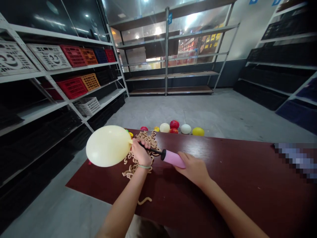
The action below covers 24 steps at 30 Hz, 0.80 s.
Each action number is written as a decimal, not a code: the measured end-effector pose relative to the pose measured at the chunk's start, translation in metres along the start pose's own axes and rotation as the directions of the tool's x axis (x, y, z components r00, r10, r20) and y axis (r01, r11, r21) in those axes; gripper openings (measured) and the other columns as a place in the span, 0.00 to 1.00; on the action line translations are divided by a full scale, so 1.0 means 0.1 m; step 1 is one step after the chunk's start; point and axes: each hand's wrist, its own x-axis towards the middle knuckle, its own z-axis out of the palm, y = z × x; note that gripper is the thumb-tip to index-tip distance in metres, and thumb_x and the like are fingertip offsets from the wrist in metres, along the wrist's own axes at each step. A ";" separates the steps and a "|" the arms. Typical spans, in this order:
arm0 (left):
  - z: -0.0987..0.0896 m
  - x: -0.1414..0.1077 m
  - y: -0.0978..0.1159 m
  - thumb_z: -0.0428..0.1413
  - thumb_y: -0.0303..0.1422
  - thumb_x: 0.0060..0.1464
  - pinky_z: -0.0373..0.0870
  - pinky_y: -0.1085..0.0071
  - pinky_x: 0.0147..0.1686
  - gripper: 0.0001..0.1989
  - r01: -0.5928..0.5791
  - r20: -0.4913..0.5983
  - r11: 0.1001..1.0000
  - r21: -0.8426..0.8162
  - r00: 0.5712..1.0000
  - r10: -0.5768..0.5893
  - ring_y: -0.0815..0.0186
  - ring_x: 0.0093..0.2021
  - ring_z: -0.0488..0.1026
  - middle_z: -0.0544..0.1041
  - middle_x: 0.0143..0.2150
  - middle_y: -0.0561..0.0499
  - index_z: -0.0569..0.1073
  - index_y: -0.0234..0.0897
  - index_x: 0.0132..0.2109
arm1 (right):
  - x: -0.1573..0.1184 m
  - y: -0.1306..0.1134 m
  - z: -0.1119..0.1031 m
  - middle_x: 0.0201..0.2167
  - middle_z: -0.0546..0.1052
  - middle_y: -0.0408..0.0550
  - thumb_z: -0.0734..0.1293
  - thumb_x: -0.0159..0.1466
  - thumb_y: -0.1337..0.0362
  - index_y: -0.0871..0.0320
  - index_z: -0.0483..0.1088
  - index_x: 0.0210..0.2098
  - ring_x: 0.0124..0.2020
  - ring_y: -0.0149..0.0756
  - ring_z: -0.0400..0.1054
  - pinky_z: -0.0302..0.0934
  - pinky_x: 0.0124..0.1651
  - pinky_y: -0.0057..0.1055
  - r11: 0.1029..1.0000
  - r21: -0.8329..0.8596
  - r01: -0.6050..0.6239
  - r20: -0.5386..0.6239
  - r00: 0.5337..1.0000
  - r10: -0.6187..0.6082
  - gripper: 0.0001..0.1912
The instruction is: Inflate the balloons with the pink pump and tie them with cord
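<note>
Balloon (106,146): smooth, stretched rubber. Pump (173,158): smooth plastic. Tabletop (235,162): glossy, wood-look. Floor (210,112): concrete-like.

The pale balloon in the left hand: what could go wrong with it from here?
The balloon looks full and rounded, so more air might burst it. If the left hand loosens around its neck, it could slip away from the pump and fly off.

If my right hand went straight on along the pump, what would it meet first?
Probably your left hand, at the far end of the pump, though depth is hard to judge.
</note>
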 end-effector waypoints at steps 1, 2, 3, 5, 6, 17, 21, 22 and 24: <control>0.01 -0.06 -0.06 0.51 0.38 0.60 0.51 0.74 0.16 0.12 0.021 0.031 1.000 0.011 0.999 -0.021 0.74 0.15 0.55 0.58 0.20 0.60 0.58 0.40 0.31 | 0.00 -0.09 0.00 0.39 0.79 0.47 0.66 0.62 0.53 0.53 0.70 0.49 0.36 0.39 0.73 0.51 0.32 0.31 1.000 0.027 -0.016 0.002 1.000 0.016 0.19; 0.02 -0.11 -0.13 0.51 0.38 0.60 0.52 0.74 0.16 0.12 0.048 0.079 0.999 0.024 0.996 -0.050 0.74 0.15 0.55 0.59 0.20 0.60 0.59 0.40 0.31 | 0.00 -0.15 0.01 0.39 0.79 0.47 0.66 0.61 0.53 0.53 0.70 0.49 0.35 0.39 0.73 0.51 0.32 0.31 0.998 0.041 -0.041 -0.001 0.999 0.041 0.19; 0.02 -0.15 -0.19 0.51 0.39 0.60 0.52 0.74 0.16 0.12 0.072 0.120 0.997 0.032 0.990 -0.076 0.74 0.15 0.56 0.59 0.19 0.59 0.59 0.40 0.31 | 0.00 -0.19 0.02 0.39 0.79 0.47 0.66 0.61 0.53 0.53 0.70 0.50 0.35 0.39 0.73 0.51 0.32 0.31 0.997 0.052 -0.053 -0.002 0.999 0.053 0.19; 0.02 -0.20 -0.28 0.52 0.40 0.60 0.54 0.75 0.16 0.14 0.105 0.175 0.994 0.038 0.978 -0.110 0.73 0.15 0.58 0.60 0.19 0.59 0.59 0.40 0.31 | 0.01 -0.21 0.04 0.39 0.79 0.47 0.66 0.61 0.54 0.54 0.69 0.50 0.35 0.39 0.73 0.51 0.32 0.31 0.998 0.053 -0.045 -0.007 0.999 0.045 0.19; 0.02 -0.20 -0.30 0.53 0.41 0.60 0.56 0.75 0.17 0.14 0.112 0.181 0.993 0.037 0.976 -0.117 0.73 0.15 0.58 0.61 0.19 0.59 0.59 0.40 0.31 | 0.01 -0.18 0.05 0.39 0.79 0.46 0.66 0.61 0.54 0.53 0.69 0.50 0.36 0.39 0.73 0.52 0.32 0.31 0.998 0.047 -0.029 -0.009 1.000 0.030 0.19; -0.01 0.14 0.13 0.51 0.32 0.57 0.55 0.74 0.19 0.10 0.032 0.015 0.998 -0.052 0.999 -0.031 0.74 0.18 0.56 0.58 0.21 0.59 0.58 0.40 0.30 | 0.01 0.40 -0.07 0.38 0.77 0.49 0.65 0.64 0.55 0.54 0.69 0.52 0.37 0.40 0.69 0.49 0.36 0.33 0.964 -0.246 0.100 -0.108 0.986 -0.129 0.19; -0.04 0.21 0.15 0.52 0.33 0.57 0.54 0.76 0.18 0.09 -0.003 -0.043 0.998 -0.068 0.999 0.000 0.74 0.18 0.56 0.57 0.22 0.59 0.59 0.40 0.31 | 0.02 0.33 -0.07 0.36 0.77 0.49 0.64 0.64 0.54 0.55 0.70 0.50 0.35 0.39 0.68 0.49 0.34 0.33 0.975 -0.200 0.100 -0.108 0.986 -0.124 0.18; -0.03 0.17 0.12 0.52 0.34 0.57 0.54 0.76 0.18 0.10 -0.008 -0.033 0.998 -0.057 0.999 0.006 0.75 0.18 0.55 0.57 0.22 0.59 0.59 0.40 0.31 | 0.02 0.25 -0.05 0.36 0.77 0.49 0.64 0.63 0.53 0.56 0.70 0.49 0.34 0.39 0.69 0.50 0.34 0.33 0.983 -0.159 0.094 -0.096 0.989 -0.110 0.18; -0.01 0.06 0.04 0.53 0.37 0.58 0.54 0.75 0.18 0.12 -0.004 0.013 1.000 -0.021 1.000 0.005 0.74 0.17 0.55 0.58 0.21 0.60 0.58 0.40 0.31 | 0.03 0.08 -0.03 0.35 0.77 0.47 0.65 0.62 0.53 0.55 0.70 0.47 0.34 0.39 0.70 0.50 0.32 0.32 0.997 -0.055 0.059 -0.065 0.996 -0.063 0.17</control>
